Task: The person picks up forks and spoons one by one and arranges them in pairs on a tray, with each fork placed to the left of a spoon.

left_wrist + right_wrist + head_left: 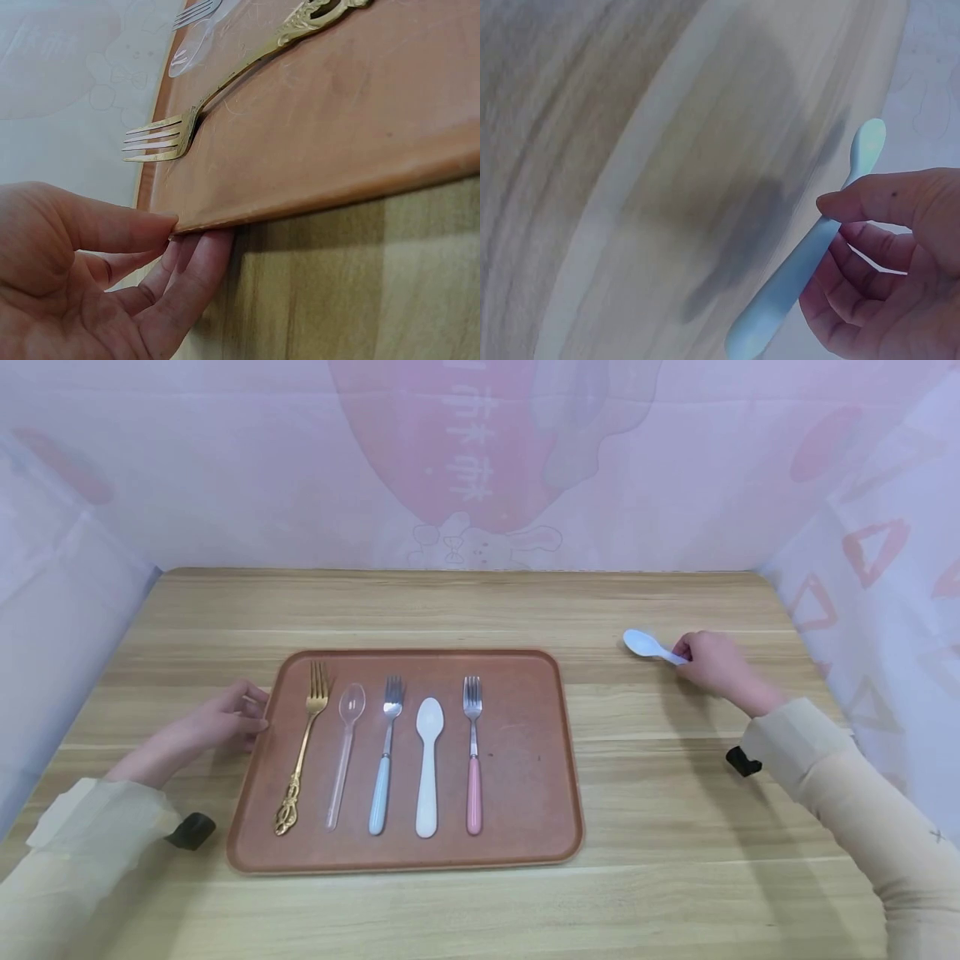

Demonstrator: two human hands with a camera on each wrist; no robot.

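Nearest the person, on the wooden tabletop (675, 827), lies a brown tray (525, 793) that already carries five pieces of cutlery in a neat row, handles toward the near edge: a gold fork (303, 747), a clear plastic spoon (345, 752), a blue-handled fork (385, 760), a white spoon (428, 764) and a pink-handled fork (472, 760). That run alternates fork and spoon, and bare tray shows to the right of the pink-handled fork, so by my reading the row is mostly laid and one place is left to fill. At the tray's left rim the left hand (225, 720) has its grip on the edge, thumb on top and fingers tucked under the lip, as the left wrist view shows, seemingly steadying it. Farther back and well off to the right, apart from the tray, the right hand (712, 662) pinches the handle of a small white plastic spoon (647, 646) between thumb and curled fingers, its bowl pointing left; whether the bowl touches the wood or sits just above it I cannot tell. I judge this spoon to be the last piece, not yet brought to the tray.
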